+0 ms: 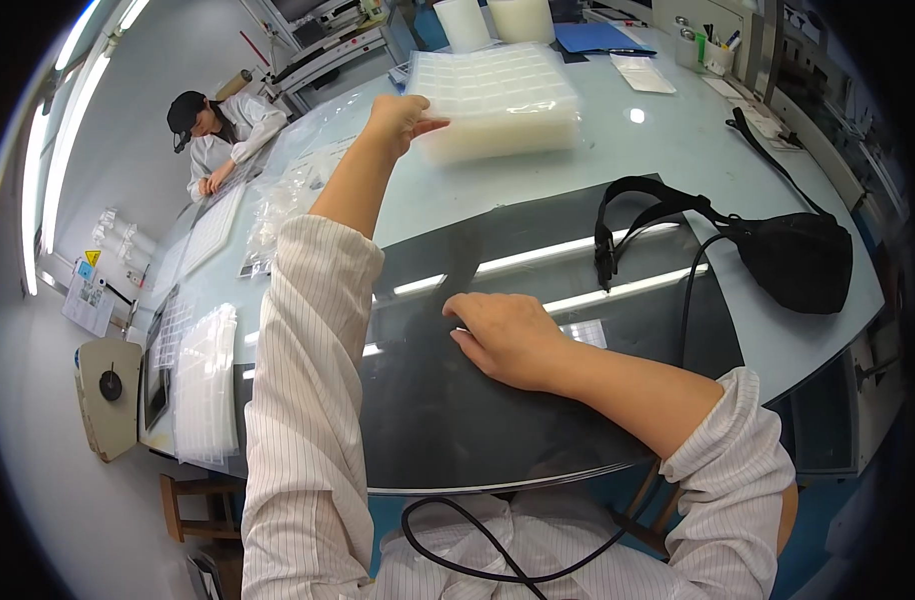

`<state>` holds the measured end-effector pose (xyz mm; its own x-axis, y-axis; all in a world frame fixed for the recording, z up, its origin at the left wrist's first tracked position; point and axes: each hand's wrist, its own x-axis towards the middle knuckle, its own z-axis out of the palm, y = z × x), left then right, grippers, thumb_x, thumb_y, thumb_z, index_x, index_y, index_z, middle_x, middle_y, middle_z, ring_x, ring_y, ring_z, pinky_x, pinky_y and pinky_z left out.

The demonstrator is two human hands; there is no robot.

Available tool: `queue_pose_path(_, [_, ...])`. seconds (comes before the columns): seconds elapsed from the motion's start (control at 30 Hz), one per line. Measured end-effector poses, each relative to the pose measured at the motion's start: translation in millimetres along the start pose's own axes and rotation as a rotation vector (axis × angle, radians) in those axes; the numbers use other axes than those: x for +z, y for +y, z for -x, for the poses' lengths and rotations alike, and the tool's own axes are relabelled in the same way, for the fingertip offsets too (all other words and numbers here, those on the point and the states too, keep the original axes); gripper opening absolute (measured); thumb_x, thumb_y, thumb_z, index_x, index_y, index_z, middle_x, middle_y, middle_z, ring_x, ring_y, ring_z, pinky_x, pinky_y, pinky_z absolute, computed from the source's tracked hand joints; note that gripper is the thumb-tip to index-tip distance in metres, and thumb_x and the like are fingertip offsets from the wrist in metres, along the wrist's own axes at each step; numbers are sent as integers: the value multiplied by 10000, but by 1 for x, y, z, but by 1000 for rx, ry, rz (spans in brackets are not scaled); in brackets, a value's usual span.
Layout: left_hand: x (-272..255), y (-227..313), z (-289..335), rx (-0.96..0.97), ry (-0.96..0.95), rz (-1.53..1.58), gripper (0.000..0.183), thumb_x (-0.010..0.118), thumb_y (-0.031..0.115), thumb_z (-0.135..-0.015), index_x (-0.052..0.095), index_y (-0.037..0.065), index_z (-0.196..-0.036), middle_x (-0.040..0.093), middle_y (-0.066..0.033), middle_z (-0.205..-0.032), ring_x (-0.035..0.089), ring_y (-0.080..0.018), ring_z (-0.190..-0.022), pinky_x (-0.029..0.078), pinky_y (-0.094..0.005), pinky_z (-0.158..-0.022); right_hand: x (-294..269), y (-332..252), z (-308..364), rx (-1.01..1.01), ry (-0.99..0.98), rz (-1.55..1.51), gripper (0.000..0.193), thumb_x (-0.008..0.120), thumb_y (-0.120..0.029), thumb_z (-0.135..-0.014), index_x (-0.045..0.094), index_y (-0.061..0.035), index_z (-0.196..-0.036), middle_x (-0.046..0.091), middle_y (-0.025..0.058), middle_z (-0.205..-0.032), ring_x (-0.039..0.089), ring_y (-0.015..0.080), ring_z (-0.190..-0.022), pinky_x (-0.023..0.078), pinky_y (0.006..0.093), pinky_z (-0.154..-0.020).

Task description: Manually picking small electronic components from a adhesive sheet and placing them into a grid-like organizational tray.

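My left hand (396, 122) reaches to the far side of the table, its fingers closed on the near left corner of a translucent plastic sheet (493, 80). Rows of pale rectangles mark that sheet, which lies on top of a thick stack of similar sheets (503, 138). My right hand (510, 338) rests on the dark glossy board (458, 425) in front of me. Its fingers are curled toward the thumb, and a small whitish sliver shows between them, too small to name. A small white label (585, 333) lies on the board beside that wrist.
A black waist bag (793, 260) with its strap lies at the right, and a black cable (688, 310) crosses the board. Sheet stacks (206, 385) and clear bags (288, 205) line the left. White rolls (523, 20) stand behind. Another person (228, 135) works at the far left.
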<state>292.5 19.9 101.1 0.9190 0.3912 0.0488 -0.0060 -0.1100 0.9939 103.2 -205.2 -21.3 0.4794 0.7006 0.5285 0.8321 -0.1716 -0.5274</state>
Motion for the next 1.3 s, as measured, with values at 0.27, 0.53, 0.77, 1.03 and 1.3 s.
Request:
queue_pose_path(0.27, [8,35,50,37,-95,290,368,593,-77,-888,426,-305,-1124,543,-367,-1160,714,-459,-928,669,-369,-815,-14,20,-10,289,-32,-444,244,611,-194,-1001,596,-42,-1192,630,54,-791,632,159,-715,507,330,-661])
queue_pose_path(0.53, [-93,16,196,-2,-194,245,266,620,20,-940,531,-196,-1068,627,-230,-1077,718,-306,-973,616,-357,-904,-48,52,-22,894,627,-1562,390,363,-266,-1090,503,42,-1285,642,201,-1180,661,300,-1057,560,454,-927])
queue_pose_path(0.77, [-144,-22,334,-290,-100,157,199,675,106,-956,555,6,-1078,632,-55,-979,666,-134,-833,615,-302,-850,-69,44,-15,1064,332,-1235,831,665,-429,-946,312,73,-1508,644,163,-1180,616,245,-1107,480,395,-993])
queue_pose_path(1.03, [-170,-44,394,-378,-231,165,306,660,66,-956,489,-52,-1181,649,-126,-1050,696,-191,-977,615,-313,-839,-79,-2,-1,827,10,-657,865,754,-28,-817,264,74,-1523,651,40,-936,633,117,-845,512,265,-719])
queue_pose_path(1.3, [-169,-40,345,230,-56,-585,222,627,37,-924,584,19,-1141,611,-45,-1012,600,-103,-873,495,-234,-710,-59,29,-31,377,121,77,170,690,-69,-875,699,6,-1028,601,55,-774,627,125,-729,489,279,-668])
